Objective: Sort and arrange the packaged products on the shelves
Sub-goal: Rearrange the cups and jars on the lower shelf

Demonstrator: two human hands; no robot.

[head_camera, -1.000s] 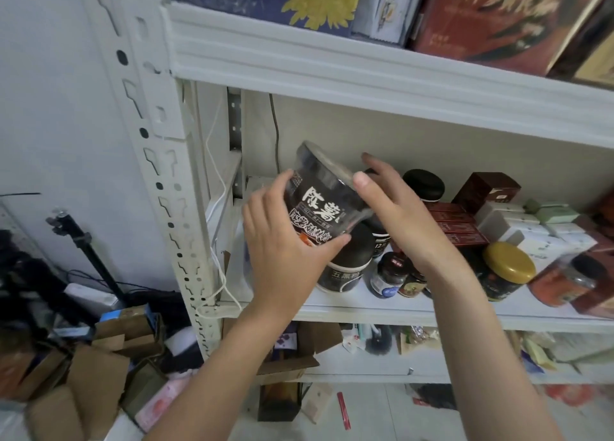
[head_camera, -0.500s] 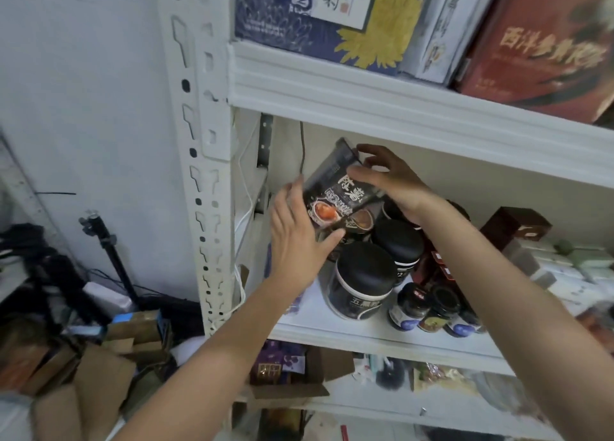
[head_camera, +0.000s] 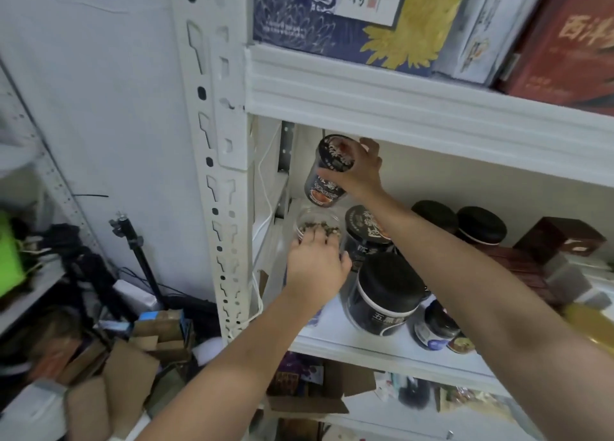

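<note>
My right hand (head_camera: 360, 171) grips a dark labelled canister (head_camera: 324, 188) by its top, holding it upright at the back left of the middle shelf (head_camera: 392, 351), above the other products. Below it, my left hand (head_camera: 315, 264) reaches in, its fingers on a clear jar (head_camera: 315, 223) with brownish contents at the shelf's left end. To the right stand another dark canister (head_camera: 363, 234) and a large black-lidded jar (head_camera: 385, 297).
More black-lidded jars (head_camera: 481, 226), small jars (head_camera: 438, 327) and brown boxes (head_camera: 561, 238) fill the shelf to the right. Printed boxes (head_camera: 349, 18) sit on the shelf above. A white perforated upright (head_camera: 212, 161) frames the left side; cardboard and a tripod (head_camera: 133, 241) clutter the floor.
My left hand let go of the dark canister and dropped to the clear jar. My right hand lifted the canister upright and further back. The view shifted up and left.
</note>
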